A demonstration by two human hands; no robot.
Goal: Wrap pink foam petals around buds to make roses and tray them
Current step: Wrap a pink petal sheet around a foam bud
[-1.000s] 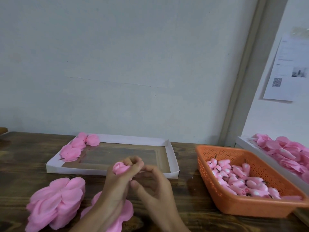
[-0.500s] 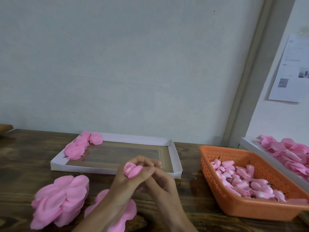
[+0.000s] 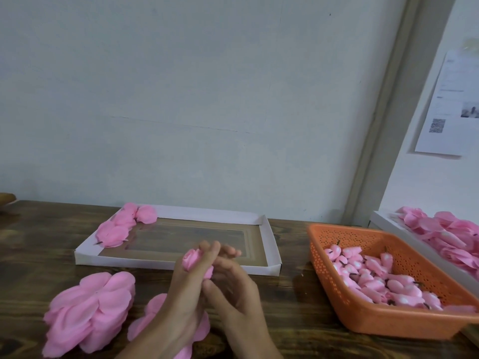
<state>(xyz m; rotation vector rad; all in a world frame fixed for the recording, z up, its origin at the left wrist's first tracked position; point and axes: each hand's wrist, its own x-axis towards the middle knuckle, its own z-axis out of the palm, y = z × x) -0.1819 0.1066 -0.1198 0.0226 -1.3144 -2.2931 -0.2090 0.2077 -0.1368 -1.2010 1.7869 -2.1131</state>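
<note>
Nearest me, by the bench's front edge on the left, sits a petal stack [image 3: 90, 312], with a second heap [image 3: 153, 317] partly under my left forearm. Just beyond, my hands meet above the bench near its front middle. My left hand [image 3: 186, 286] curls round the rose [image 3: 193, 257], whose pink head shows above the fingers. My right hand [image 3: 233, 288] pinches the rose's lower end between thumb and fingers, though blur softens the fingertips. I judge this to be the wrapping step, late on, with the petals being pressed tight round the bud. Behind the hands lies the white tray [image 3: 171, 264], with finished roses [image 3: 121, 226] gathered at its far left corner. Toward the bench's right edge stands the orange basket [image 3: 363, 322] of buds [image 3: 375, 278], and past it a second tray [image 3: 382, 224] heaped with pink flowers. The next move calls for a firm pinch so nothing springs open, then carrying the rose over the tray's near wall and laying it beside the others.
</note>
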